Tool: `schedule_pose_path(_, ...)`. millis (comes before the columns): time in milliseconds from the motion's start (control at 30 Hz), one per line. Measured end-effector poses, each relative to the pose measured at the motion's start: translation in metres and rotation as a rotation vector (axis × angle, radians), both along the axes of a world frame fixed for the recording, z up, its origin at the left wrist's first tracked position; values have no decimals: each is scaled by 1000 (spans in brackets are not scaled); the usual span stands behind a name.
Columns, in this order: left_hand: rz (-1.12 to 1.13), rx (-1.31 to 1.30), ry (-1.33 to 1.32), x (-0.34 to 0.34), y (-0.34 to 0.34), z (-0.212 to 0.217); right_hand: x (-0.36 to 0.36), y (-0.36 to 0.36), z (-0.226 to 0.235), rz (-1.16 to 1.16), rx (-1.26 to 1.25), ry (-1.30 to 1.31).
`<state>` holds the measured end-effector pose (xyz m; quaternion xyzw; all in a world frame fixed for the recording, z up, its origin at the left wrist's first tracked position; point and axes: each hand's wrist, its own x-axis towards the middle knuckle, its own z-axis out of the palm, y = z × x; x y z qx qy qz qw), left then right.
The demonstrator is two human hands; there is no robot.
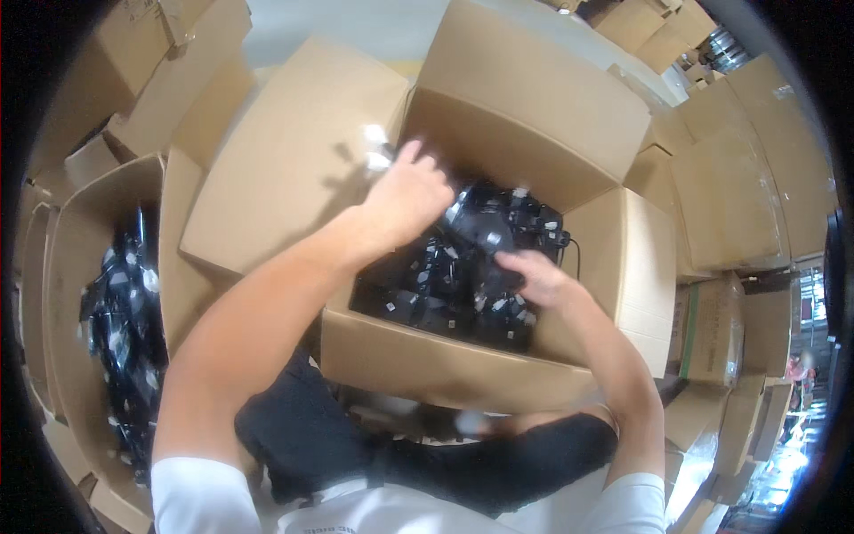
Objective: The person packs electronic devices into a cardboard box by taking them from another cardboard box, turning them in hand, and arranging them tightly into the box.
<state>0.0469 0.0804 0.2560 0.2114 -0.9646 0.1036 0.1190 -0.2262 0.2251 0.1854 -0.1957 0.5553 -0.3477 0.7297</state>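
An open cardboard box (427, 360) stands in front of me, holding several black pieces (427, 280) with small white tags or plugs, packed close together. Over the box's far left corner is my left hand (411, 198), fingers apart, holding nothing I can see. Beside its fingertips shows a blurred, shiny whitish patch (377, 147) that I cannot make out. My right hand (540, 278) reaches into the right part of the box, thumb and fingers closed on a dark, smooth black piece (487, 233). That piece is blurred, so its exact kind does not show.
To my left, a second open box (67, 311) holds more glossy black pieces (129, 311). A wide flap (294, 160) sticks out between the boxes, and another flap (534, 76) stands up at the back. Stacked cartons (725, 196) rise on the right.
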Motion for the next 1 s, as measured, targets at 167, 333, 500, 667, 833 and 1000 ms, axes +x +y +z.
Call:
schedule_pose_path(167, -110, 67, -215, -11, -2, -32, 61, -17, -77, -29, 182, -33)
schedule_pose_path(333, -120, 152, -184, -22, 2, -43, 73, -19, -156, -103, 74, -150)
schedule_pose_path(500, -73, 701, -601, -3, 36, -76, 85, -21, -198, -51, -59, -75)
schedule_pose_path(667, 137, 495, -947, 20, 55, -157, 99, -27, -192, 65, -5, 490)
schedule_pose_path(833, 222, -70, -832, 31, 56, -205, 104, -35, -159, 54, 72, 438)
schedule_pose_path(1000, 220, -20, -842, 26, 38, -211, 98, -47, -135, 154, 71, 481)
